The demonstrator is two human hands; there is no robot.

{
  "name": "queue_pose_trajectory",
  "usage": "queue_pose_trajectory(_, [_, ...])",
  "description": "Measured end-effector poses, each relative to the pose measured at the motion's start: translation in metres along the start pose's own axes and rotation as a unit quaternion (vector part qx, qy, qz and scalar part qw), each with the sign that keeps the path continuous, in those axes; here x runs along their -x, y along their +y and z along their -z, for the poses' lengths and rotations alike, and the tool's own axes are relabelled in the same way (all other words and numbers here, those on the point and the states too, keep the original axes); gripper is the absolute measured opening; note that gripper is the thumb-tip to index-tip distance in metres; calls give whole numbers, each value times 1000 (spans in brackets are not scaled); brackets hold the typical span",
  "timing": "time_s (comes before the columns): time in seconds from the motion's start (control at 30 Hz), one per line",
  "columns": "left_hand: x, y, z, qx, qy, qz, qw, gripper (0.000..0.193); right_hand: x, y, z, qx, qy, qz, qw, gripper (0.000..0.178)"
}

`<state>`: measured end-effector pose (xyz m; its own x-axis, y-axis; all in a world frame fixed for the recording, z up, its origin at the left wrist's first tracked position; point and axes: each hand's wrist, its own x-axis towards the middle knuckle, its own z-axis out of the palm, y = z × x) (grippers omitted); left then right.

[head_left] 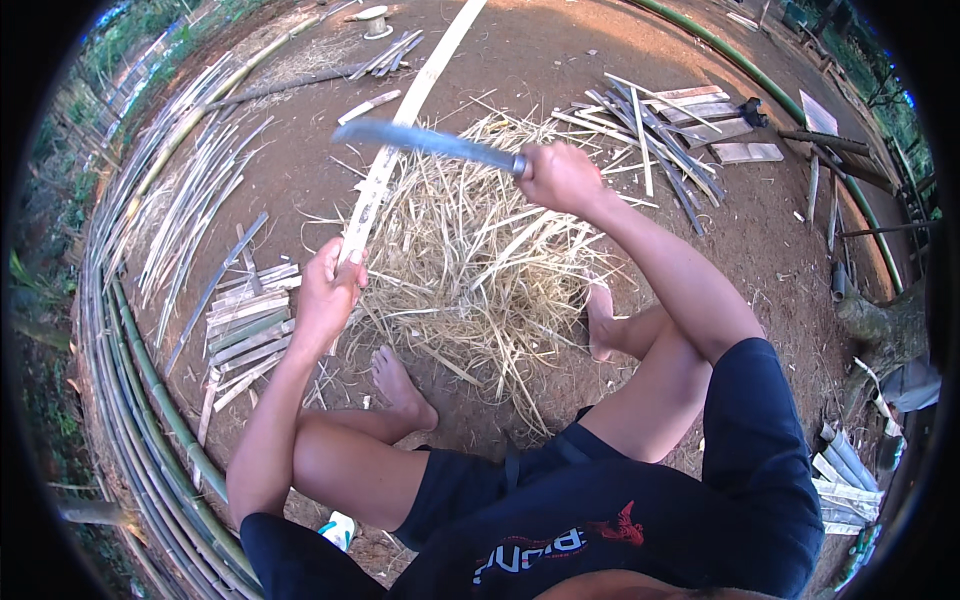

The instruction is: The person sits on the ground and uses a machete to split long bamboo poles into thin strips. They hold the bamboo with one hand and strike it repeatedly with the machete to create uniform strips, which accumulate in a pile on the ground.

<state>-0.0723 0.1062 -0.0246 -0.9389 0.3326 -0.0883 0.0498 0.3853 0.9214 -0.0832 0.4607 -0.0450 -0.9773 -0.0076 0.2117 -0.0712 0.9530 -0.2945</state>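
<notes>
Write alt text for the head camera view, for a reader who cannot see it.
Seen from above, a seated barefoot person grips a long pale bamboo strip in the left hand and holds a long-bladed knife across it with the right hand. A pile of bamboo shavings lies on the dirt ground, with bundles of split bamboo at the left.

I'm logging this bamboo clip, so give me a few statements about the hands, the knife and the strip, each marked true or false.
1. The right hand holds a long knife by its handle. True.
2. The left hand is empty. False: its grip is closed on a long pale bamboo strip.
3. The blade lies across the strip. True.
4. The person is standing. False: they sit on the ground with bare feet by a pile of shavings.
5. The short cut slats lie on the person's right. False: they lie on the left, near the left hand.
</notes>
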Motion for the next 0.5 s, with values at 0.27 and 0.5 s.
queue_pose_trajectory(0.27, [10, 3, 0, -11, -2, 10, 1000, 10, -3, 28, 17, 6, -34, -35, 999, 23])
queue_pose_trajectory(0.5, [12, -2, 0, -17, -11, -8, 1000, 10, 6, 42, 22, -9, 3, -19, 1000, 27])
